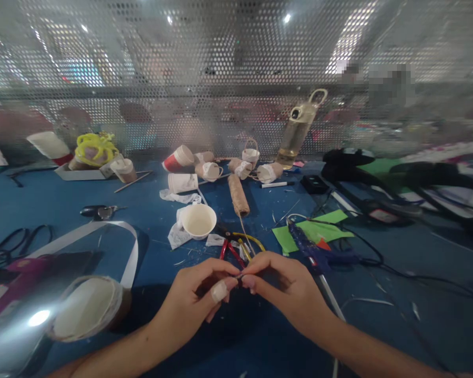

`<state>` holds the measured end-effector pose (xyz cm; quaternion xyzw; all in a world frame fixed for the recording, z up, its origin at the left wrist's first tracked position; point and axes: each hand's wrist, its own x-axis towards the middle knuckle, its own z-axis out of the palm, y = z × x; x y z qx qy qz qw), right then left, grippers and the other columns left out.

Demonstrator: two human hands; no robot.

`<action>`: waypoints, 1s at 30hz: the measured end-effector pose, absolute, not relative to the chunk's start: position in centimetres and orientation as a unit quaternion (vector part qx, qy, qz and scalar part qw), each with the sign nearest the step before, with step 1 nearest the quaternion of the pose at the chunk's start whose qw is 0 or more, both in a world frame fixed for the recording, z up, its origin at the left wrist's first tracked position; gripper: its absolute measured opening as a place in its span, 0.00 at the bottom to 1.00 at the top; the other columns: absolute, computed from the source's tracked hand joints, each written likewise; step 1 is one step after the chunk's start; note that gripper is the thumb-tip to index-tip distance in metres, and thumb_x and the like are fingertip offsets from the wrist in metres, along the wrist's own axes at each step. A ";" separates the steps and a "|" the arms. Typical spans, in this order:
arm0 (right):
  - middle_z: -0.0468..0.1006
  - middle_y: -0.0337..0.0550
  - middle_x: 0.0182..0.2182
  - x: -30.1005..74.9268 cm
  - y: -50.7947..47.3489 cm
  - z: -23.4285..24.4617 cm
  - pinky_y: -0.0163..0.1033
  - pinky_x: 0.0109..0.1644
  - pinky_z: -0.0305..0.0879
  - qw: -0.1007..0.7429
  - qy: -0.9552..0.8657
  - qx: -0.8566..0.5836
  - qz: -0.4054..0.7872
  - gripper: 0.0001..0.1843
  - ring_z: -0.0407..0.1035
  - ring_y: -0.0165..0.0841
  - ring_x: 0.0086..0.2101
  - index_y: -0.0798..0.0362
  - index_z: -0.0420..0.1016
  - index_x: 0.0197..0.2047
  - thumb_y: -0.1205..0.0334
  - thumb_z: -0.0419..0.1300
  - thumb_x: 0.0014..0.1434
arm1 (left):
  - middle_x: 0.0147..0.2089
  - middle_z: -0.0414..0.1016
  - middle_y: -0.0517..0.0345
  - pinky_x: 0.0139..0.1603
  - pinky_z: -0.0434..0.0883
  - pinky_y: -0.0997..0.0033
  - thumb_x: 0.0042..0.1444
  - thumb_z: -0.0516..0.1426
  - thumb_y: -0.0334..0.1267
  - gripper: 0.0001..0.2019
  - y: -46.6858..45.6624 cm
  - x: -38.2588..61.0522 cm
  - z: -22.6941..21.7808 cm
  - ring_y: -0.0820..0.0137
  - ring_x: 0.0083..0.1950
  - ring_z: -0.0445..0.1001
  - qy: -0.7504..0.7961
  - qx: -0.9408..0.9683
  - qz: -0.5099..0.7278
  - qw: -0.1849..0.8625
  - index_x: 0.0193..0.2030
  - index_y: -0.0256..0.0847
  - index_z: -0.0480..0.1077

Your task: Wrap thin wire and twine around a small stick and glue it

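My left hand (199,291) and my right hand (286,286) meet at the front middle, fingertips pinched together. A strip of white tape wraps my left thumb. From a roll of brown twine (238,197), a strand runs down to my fingers and goes out of sight behind my right hand. A tiny dark bit shows between the fingertips, too small to make out clearly. Just beyond my hands lie red-handled pliers (232,253) and a yellow-handled tool (256,239), both partly covered. A white paper cup (199,220) stands open behind them.
Several twine-wrapped cups (242,168) lie at the back, near a tilted bottle (297,131) against the perforated metal screen (220,68). A blue glue gun (315,249) with a cable rests on green paper (339,216) at right. A larger cup (120,302) and white ribbon (133,252) are at left.
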<state>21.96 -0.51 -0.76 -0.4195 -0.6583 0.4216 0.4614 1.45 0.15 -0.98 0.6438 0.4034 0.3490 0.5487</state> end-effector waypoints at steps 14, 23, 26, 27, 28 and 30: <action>0.78 0.36 0.28 21.8 -0.6 -0.8 0.33 0.35 0.67 0.426 -0.726 -0.411 0.350 0.05 0.72 0.29 0.29 0.53 0.76 0.33 0.64 0.64 0.63 | 0.26 0.73 0.63 0.16 0.61 0.87 0.63 0.58 0.37 0.08 0.0 1.2 -1.2 0.84 0.15 0.63 0.373 0.677 0.389 0.501 0.43 0.43 0.80; 0.76 0.50 0.39 23.2 0.3 0.0 0.48 0.46 0.70 0.370 -0.788 -0.491 0.021 0.02 0.72 0.42 0.42 0.55 0.70 0.39 0.70 0.57 0.64 | 0.26 0.74 0.65 0.17 0.63 0.87 0.64 0.57 0.33 0.09 0.5 0.7 -0.4 0.84 0.16 0.66 0.368 0.658 0.472 0.457 0.44 0.48 0.79; 0.78 0.49 0.37 23.0 0.5 -0.8 0.48 0.37 0.71 0.212 -0.816 -0.537 -0.009 0.06 0.74 0.45 0.36 0.56 0.71 0.40 0.64 0.63 0.61 | 0.26 0.73 0.65 0.17 0.63 0.87 0.64 0.57 0.33 0.10 0.5 0.6 -0.1 0.84 0.15 0.66 0.367 0.649 0.495 0.445 0.44 0.49 0.79; 0.78 0.50 0.37 22.8 0.5 -1.2 0.49 0.38 0.72 0.175 -0.825 -0.537 -0.016 0.10 0.74 0.47 0.38 0.57 0.72 0.43 0.63 0.65 0.60 | 0.26 0.72 0.66 0.17 0.64 0.87 0.65 0.57 0.32 0.10 0.5 0.6 0.0 0.84 0.16 0.67 0.367 0.648 0.499 0.443 0.44 0.49 0.79; 0.79 0.50 0.37 22.6 0.5 -1.4 0.50 0.39 0.72 0.153 -0.832 -0.533 -0.022 0.11 0.74 0.48 0.39 0.57 0.73 0.44 0.63 0.66 0.59 | 0.26 0.72 0.66 0.17 0.64 0.87 0.65 0.57 0.32 0.10 0.5 0.6 0.0 0.84 0.16 0.67 0.366 0.647 0.502 0.442 0.44 0.49 0.79; 0.80 0.50 0.37 22.0 0.5 -1.7 0.51 0.42 0.72 0.131 -0.836 -0.532 -0.024 0.12 0.74 0.48 0.39 0.57 0.73 0.47 0.65 0.65 0.60 | 0.26 0.72 0.66 0.18 0.65 0.87 0.65 0.56 0.32 0.11 0.4 0.5 0.0 0.84 0.16 0.67 0.362 0.649 0.502 0.442 0.45 0.51 0.79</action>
